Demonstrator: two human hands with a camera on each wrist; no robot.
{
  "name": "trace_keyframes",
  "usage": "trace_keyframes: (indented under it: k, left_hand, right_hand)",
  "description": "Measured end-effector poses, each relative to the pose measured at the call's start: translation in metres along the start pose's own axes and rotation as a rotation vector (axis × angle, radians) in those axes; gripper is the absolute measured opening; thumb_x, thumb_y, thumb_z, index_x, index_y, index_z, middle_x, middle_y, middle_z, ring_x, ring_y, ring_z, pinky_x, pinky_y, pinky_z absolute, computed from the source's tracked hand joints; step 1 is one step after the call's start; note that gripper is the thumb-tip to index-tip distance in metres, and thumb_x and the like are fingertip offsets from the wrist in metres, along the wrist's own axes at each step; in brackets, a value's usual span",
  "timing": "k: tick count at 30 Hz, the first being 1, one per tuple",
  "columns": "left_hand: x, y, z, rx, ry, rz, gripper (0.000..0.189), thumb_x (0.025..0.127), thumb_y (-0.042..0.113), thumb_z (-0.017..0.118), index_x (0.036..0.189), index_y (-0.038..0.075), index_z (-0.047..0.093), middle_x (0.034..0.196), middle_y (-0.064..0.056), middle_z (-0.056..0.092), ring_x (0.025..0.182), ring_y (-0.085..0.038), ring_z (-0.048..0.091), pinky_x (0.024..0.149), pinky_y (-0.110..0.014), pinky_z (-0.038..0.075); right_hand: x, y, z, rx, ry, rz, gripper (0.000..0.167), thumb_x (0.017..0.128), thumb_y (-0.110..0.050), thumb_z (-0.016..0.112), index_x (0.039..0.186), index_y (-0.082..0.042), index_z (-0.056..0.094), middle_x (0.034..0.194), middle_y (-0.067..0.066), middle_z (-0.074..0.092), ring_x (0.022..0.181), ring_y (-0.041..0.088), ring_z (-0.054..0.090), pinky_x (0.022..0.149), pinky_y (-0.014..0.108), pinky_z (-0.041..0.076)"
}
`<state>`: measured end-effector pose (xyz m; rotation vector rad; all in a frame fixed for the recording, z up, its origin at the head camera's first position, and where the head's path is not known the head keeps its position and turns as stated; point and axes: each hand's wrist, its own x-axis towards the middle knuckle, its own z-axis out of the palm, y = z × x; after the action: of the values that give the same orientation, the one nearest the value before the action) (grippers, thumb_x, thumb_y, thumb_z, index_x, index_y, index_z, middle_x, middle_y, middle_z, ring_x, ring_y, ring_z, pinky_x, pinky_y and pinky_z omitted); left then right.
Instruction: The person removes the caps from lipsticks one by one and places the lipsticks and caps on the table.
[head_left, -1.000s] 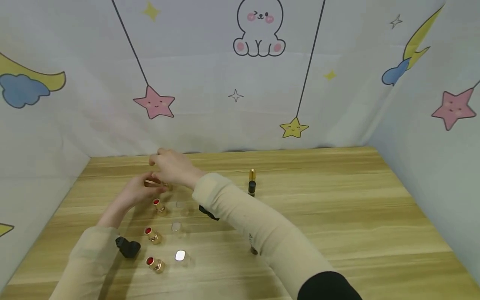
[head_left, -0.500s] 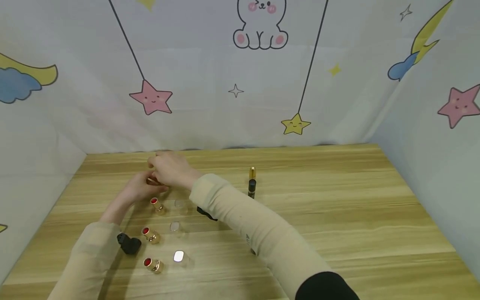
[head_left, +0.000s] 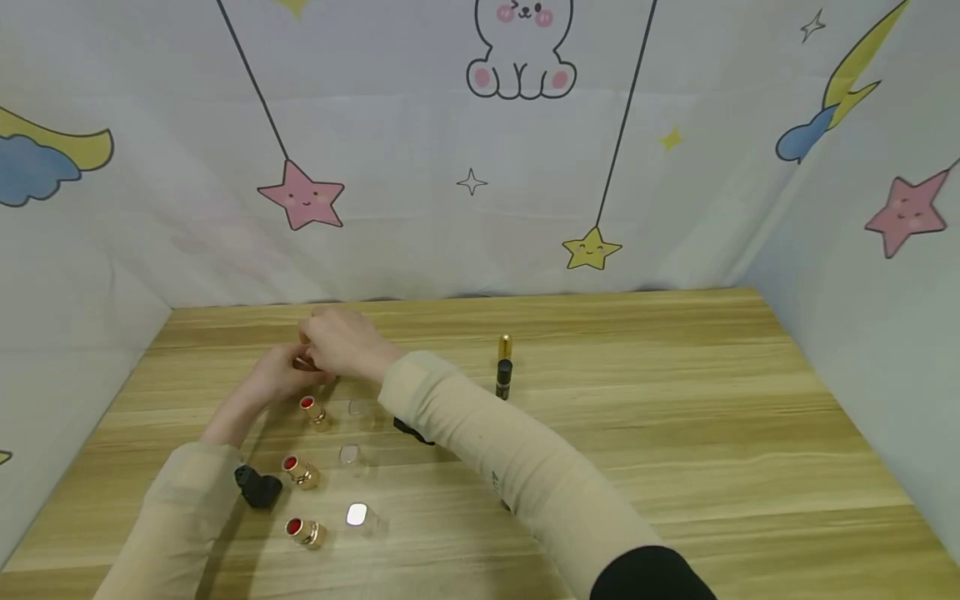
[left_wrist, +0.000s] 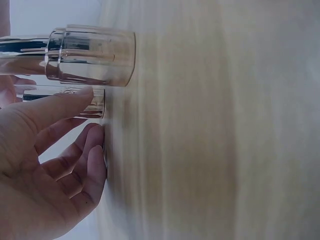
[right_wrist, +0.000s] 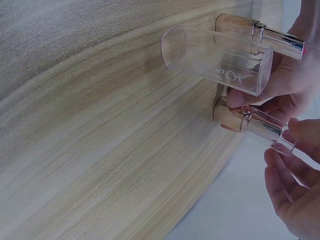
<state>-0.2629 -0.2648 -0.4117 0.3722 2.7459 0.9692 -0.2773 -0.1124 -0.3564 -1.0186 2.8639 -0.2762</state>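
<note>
At the back left of the table my left hand grips the gold base of a lipstick, which stands upright on the tabletop. From above, my right hand pinches the top of a clear cap, and this cap sits over the lipstick's gold tube. The two hands hide that lipstick in the head view. Closest to the left hand is an uncapped red lipstick, with a clear cap beside it. In the right wrist view, that loose cap stands in front of the left hand.
Nearer the front stand two more uncapped red lipsticks, each with a clear cap to its right. A black tube and a gold tube stand mid-table, by the right sleeve. A printed cloth backs the table.
My right hand has come slightly down and closer to the left hand. The head view has tilted down a little early on. The other lipsticks and caps stay in place.
</note>
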Motion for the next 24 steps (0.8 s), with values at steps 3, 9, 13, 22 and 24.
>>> trace_keyframes:
  k: [3, 9, 13, 22, 24]
  left_hand:
    - [-0.001, 0.001, -0.001, -0.008, 0.001, -0.002, 0.036, 0.086, 0.018, 0.070, 0.108, -0.009, 0.061, 0.103, -0.026, 0.066, 0.094, -0.038, 0.065, 0.073, -0.034, 0.052]
    - [-0.006, 0.003, -0.004, -0.038, -0.001, 0.008, 0.039, 0.089, 0.019, 0.066, 0.117, -0.007, 0.060, 0.110, -0.028, 0.064, 0.100, -0.042, 0.064, 0.079, -0.040, 0.054]
    - [-0.010, 0.005, -0.007, -0.063, -0.012, 0.003, 0.042, 0.090, 0.020, 0.066, 0.122, -0.006, 0.058, 0.116, -0.030, 0.061, 0.104, -0.044, 0.063, 0.078, -0.040, 0.056]
    - [-0.019, 0.012, -0.015, -0.060, 0.033, 0.053, 0.036, 0.089, 0.015, 0.067, 0.118, -0.005, 0.062, 0.115, -0.029, 0.064, 0.099, -0.042, 0.066, 0.075, -0.033, 0.055]
    - [-0.022, 0.015, -0.017, -0.055, 0.041, 0.054, 0.035, 0.089, 0.014, 0.067, 0.118, -0.006, 0.062, 0.115, -0.028, 0.065, 0.100, -0.042, 0.066, 0.074, -0.030, 0.055]
  right_hand:
    - [-0.002, -0.001, -0.001, -0.001, 0.011, -0.003, 0.018, 0.097, -0.024, 0.054, 0.112, -0.021, 0.064, 0.104, -0.008, 0.060, 0.087, 0.004, 0.057, 0.066, 0.018, 0.047]
    - [-0.007, 0.000, -0.006, 0.015, 0.027, -0.014, 0.017, 0.098, -0.022, 0.052, 0.109, -0.020, 0.064, 0.101, -0.008, 0.060, 0.082, 0.004, 0.056, 0.064, 0.017, 0.045]
    - [-0.011, 0.001, -0.009, 0.024, 0.047, -0.023, 0.018, 0.097, -0.021, 0.053, 0.111, -0.019, 0.064, 0.103, -0.007, 0.063, 0.085, 0.004, 0.058, 0.067, 0.017, 0.046]
    - [-0.021, 0.002, -0.019, 0.032, 0.074, -0.026, 0.028, 0.096, -0.020, 0.056, 0.122, -0.013, 0.064, 0.118, -0.001, 0.067, 0.104, 0.009, 0.063, 0.085, 0.019, 0.051]
    - [-0.024, 0.003, -0.022, 0.057, 0.078, -0.027, 0.028, 0.095, -0.019, 0.057, 0.122, -0.011, 0.064, 0.119, 0.000, 0.067, 0.106, 0.010, 0.063, 0.087, 0.019, 0.051]
